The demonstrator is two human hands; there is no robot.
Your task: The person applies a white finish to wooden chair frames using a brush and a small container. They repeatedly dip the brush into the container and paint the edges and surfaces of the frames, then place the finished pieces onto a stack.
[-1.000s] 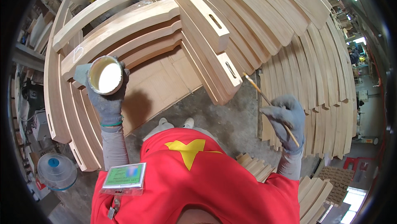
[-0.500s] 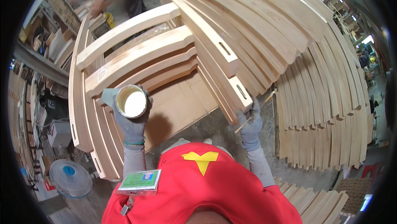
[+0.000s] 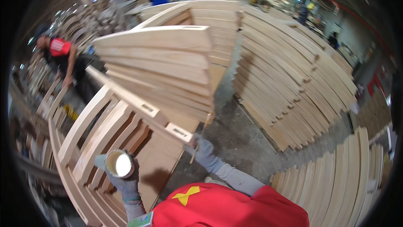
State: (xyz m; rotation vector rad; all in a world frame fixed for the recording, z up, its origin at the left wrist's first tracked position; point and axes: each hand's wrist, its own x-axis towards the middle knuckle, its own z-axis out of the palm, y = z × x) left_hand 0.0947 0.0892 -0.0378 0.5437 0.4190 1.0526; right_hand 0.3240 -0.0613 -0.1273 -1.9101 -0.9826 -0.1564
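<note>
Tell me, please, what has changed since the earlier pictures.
The right hand moved left from open air to the end of the slotted wooden beam, which it appears to touch. The view swung right and upward. Unchanged: brush in the right hand, can in the left hand.

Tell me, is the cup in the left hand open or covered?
Open: the cup in the left hand has no lid, and something white shows inside its round rim. How full, I cannot tell.
</note>
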